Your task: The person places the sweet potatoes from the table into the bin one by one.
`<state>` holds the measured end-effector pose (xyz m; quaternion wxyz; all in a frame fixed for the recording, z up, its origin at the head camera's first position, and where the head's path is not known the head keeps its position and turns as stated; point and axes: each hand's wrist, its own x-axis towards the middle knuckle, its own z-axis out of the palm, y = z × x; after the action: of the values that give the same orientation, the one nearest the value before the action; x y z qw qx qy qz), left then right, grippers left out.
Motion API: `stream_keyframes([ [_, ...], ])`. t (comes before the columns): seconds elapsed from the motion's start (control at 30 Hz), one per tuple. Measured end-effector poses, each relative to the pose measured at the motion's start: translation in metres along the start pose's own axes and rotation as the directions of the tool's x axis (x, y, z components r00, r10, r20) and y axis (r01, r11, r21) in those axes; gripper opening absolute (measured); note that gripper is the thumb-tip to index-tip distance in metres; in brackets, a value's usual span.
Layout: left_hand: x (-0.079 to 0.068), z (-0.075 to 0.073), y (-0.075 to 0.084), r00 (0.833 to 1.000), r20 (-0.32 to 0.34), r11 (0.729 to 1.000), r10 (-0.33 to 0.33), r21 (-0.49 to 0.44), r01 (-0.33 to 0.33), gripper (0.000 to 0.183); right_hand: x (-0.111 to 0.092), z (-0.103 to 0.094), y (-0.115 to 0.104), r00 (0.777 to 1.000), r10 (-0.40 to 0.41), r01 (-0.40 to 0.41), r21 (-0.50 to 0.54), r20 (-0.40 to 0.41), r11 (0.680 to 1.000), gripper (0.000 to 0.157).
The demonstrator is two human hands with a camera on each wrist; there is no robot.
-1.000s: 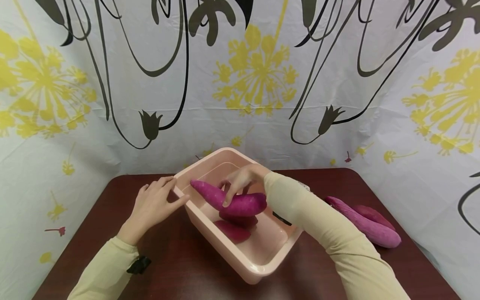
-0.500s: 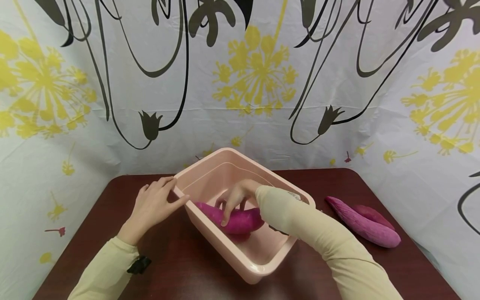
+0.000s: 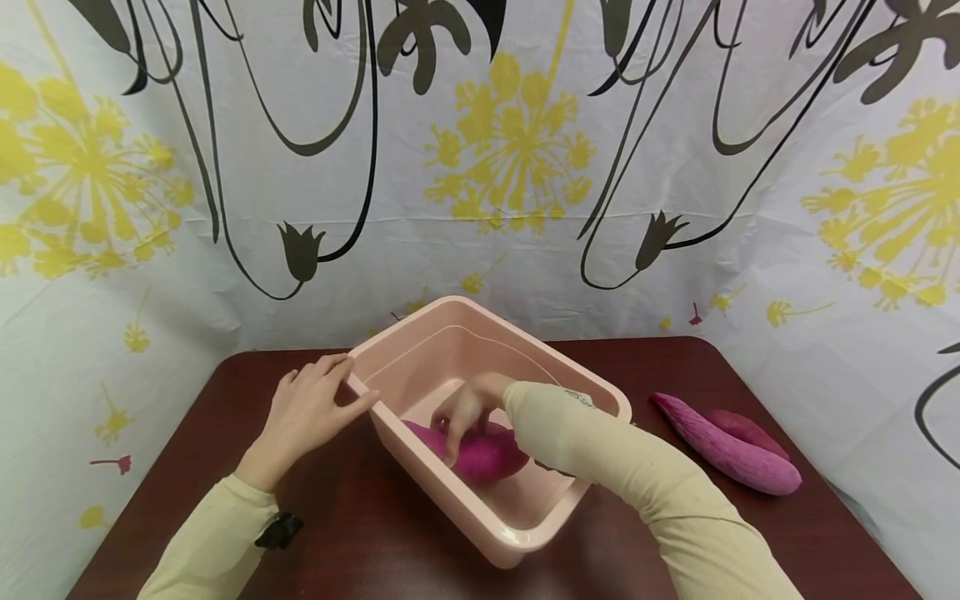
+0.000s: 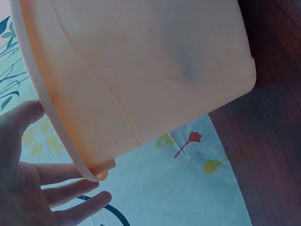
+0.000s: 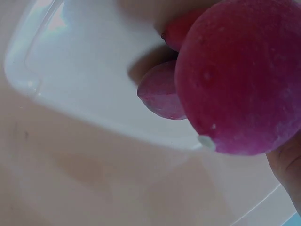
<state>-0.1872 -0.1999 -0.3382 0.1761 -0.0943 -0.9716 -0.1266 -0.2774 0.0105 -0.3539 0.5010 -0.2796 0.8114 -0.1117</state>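
Inside the pink plastic basin (image 3: 551, 508), my right hand (image 3: 468, 408) grips a long magenta sweet potato (image 3: 491, 458) from above. The right wrist view shows its blunt end (image 5: 240, 75) large, over a smaller purple-red sweet potato (image 5: 162, 94) and a redder one (image 5: 183, 30) on the basin's floor; from the head these two are hidden. My left hand (image 3: 311, 417) touches the basin's left rim with its fingers spread and nearly straight. The left wrist view shows the thumb and fingertips of this hand (image 4: 28, 174) right at the rim.
On the dark red-brown table (image 3: 360, 533), right of the basin, a long pinkish-purple sweet potato (image 3: 738, 458) lies against a darker red one (image 3: 750, 429). A white patterned cloth (image 3: 480, 250) hangs behind the table and along both sides.
My right hand has lowered the magenta sweet potato from rim height deeper into the basin, covering the two smaller ones in the head view. My left hand has stayed at the rim.
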Motion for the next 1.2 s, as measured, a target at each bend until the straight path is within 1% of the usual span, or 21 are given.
stream_keyframes([
  [0.23,0.000,0.001,0.000,1.000,0.001,1.000,-0.001,0.003,0.001,0.068,-0.001,0.002,-0.002,1.000,-0.015,0.015,-0.010,-0.024,1.000,0.048],
  [0.47,0.000,0.001,-0.001,1.000,-0.001,1.000,0.003,0.010,-0.003,0.069,-0.003,0.002,-0.003,1.000,-0.007,0.005,0.087,0.020,0.996,0.052],
  [0.7,0.000,0.001,-0.001,1.000,0.005,1.000,0.000,0.009,0.000,0.069,-0.006,0.001,-0.005,1.000,-0.011,0.009,0.095,0.027,0.995,0.052],
  [0.87,0.000,0.002,-0.001,1.000,-0.001,1.000,0.004,0.011,-0.004,0.068,-0.013,-0.005,-0.005,0.999,-0.033,0.032,0.069,0.009,0.997,0.051],
  [1.0,0.000,0.002,-0.001,1.000,-0.002,1.000,0.004,0.015,-0.004,0.068,-0.019,-0.012,-0.006,0.999,-0.054,0.054,0.056,0.004,0.997,0.055],
  [1.2,0.000,0.002,-0.001,1.000,0.004,1.000,0.000,0.012,0.000,0.068,-0.032,-0.022,-0.006,0.996,-0.087,0.086,0.102,0.004,0.991,0.057],
])
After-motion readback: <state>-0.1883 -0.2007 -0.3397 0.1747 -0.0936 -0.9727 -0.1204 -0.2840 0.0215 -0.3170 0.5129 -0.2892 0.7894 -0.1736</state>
